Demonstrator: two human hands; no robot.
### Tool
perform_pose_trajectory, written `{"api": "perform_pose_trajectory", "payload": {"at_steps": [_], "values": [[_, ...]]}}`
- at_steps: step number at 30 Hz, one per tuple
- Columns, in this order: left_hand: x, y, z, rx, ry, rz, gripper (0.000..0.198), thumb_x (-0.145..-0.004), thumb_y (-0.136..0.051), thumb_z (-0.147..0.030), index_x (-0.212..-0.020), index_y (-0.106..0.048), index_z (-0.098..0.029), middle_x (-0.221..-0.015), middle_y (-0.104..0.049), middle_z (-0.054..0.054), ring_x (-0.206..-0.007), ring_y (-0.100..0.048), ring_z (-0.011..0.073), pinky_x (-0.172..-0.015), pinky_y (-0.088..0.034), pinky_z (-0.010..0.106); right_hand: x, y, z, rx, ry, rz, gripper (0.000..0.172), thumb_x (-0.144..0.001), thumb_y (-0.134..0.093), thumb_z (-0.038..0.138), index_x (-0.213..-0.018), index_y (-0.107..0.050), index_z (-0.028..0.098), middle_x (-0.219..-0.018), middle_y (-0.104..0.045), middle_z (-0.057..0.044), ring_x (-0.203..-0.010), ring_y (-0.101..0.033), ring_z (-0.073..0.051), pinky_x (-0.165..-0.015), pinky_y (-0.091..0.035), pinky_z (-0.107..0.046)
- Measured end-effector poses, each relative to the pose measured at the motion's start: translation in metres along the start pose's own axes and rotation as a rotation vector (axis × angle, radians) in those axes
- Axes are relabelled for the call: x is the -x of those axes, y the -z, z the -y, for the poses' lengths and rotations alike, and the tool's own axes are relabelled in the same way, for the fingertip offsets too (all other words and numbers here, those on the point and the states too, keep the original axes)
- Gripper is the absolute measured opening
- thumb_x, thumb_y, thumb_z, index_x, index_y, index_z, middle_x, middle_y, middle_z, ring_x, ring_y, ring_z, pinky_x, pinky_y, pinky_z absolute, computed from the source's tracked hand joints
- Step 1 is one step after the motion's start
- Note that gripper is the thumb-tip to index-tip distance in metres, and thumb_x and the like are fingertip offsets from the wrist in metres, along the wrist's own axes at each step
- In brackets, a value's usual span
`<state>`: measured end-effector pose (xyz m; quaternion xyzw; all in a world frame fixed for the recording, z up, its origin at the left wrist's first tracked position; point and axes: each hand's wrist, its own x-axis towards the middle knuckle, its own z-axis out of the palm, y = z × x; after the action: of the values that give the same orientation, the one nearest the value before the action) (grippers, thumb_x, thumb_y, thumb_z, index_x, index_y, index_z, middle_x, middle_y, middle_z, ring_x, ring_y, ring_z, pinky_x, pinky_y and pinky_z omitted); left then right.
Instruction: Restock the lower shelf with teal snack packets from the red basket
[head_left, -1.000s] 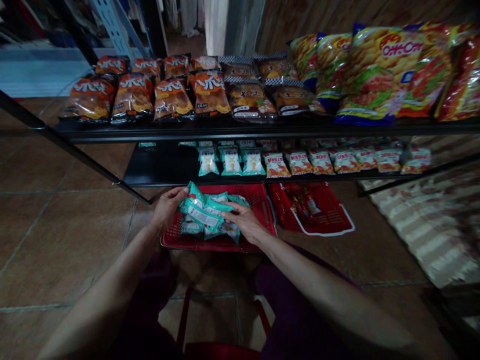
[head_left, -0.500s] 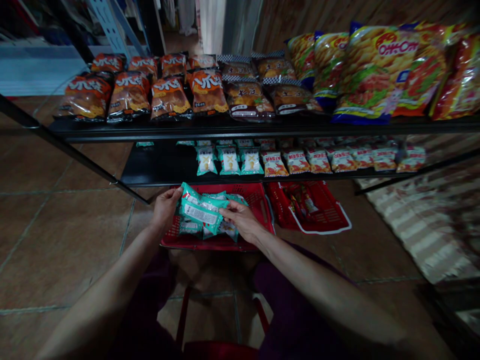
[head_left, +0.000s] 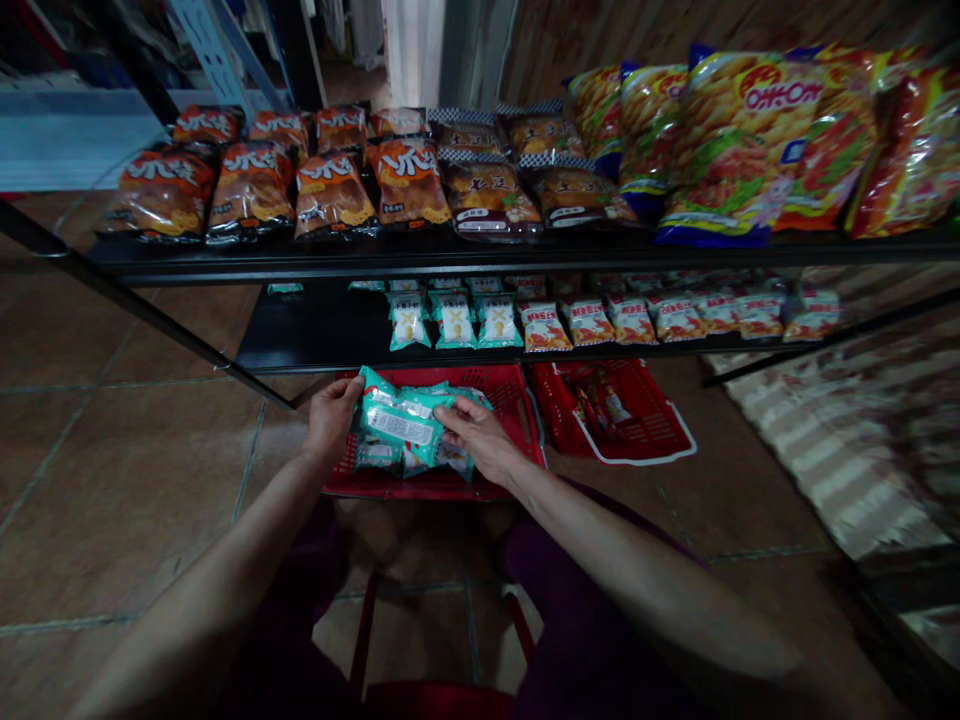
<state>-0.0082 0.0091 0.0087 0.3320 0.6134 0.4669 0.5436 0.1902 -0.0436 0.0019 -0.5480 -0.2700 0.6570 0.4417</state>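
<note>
A teal snack bag (head_left: 399, 427) is stretched between my two hands, its white printed label facing up. My left hand (head_left: 334, 408) pinches its upper left corner, closed on the edge. On the opposite side my right hand (head_left: 476, 432) grips the bag with thumb on top; the fingers beneath are partly hidden. Below it is a red basket (head_left: 532, 440) holding several more teal bags (head_left: 379, 453), some covered by the held one. Similar teal bags (head_left: 454, 320) stand in a row on the lower black shelf (head_left: 315, 325).
Right of the teal bags stand several red-and-white bags (head_left: 591, 322). The upper shelf (head_left: 420, 258) carries orange bags (head_left: 253, 190), brown bags (head_left: 491, 195) and large yellow-and-blue bags (head_left: 739, 150). A second red basket (head_left: 652, 400) with a white handle sits on the floor. A shelf post (head_left: 187, 335) slants at left.
Both hands keep hold of the teal bag, which has barely shifted. The view has moved slightly, so the shelves and second basket appear a little further left.
</note>
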Motion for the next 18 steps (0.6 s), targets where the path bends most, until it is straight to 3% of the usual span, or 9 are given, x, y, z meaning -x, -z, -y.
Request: {"api": "perform_pose_trajectory", "payload": {"at_steps": [8,14,18], "values": [[0.002,-0.001,-0.002,0.025,0.065,-0.033,0.041,-0.048,-0.077,-0.047,-0.068,-0.063,-0.013,-0.056,-0.058,-0.003,-0.048,-0.048,0.0083,-0.047,-0.036,0.021,-0.001,0.000,0.001,-0.056,-0.062,-0.050,0.035,-0.049,-0.081,0.036,-0.069,-0.061,0.016,-0.063,-0.057,0.005,-0.052,-0.047,-0.004,-0.048,-0.037,-0.018],[0.007,-0.004,-0.011,0.119,0.227,0.079,0.035,-0.052,-0.077,-0.039,-0.072,-0.062,-0.014,-0.061,-0.060,-0.002,-0.052,-0.053,0.0097,-0.050,-0.043,0.022,-0.003,0.003,0.005,-0.168,-0.113,-0.151,0.033,-0.047,-0.083,0.026,-0.063,-0.056,0.016,-0.059,-0.056,0.007,-0.049,-0.044,-0.002,-0.050,-0.039,-0.017],[0.007,-0.004,-0.009,0.143,0.271,0.112,0.024,-0.059,-0.074,-0.026,-0.075,-0.063,-0.012,-0.072,-0.061,0.001,-0.059,-0.056,0.0105,-0.052,-0.048,0.023,-0.007,0.009,0.008,-0.264,-0.130,-0.151,0.029,-0.051,-0.082,0.021,-0.068,-0.058,0.016,-0.062,-0.059,0.006,-0.051,-0.047,-0.003,-0.050,-0.040,-0.016]]}}
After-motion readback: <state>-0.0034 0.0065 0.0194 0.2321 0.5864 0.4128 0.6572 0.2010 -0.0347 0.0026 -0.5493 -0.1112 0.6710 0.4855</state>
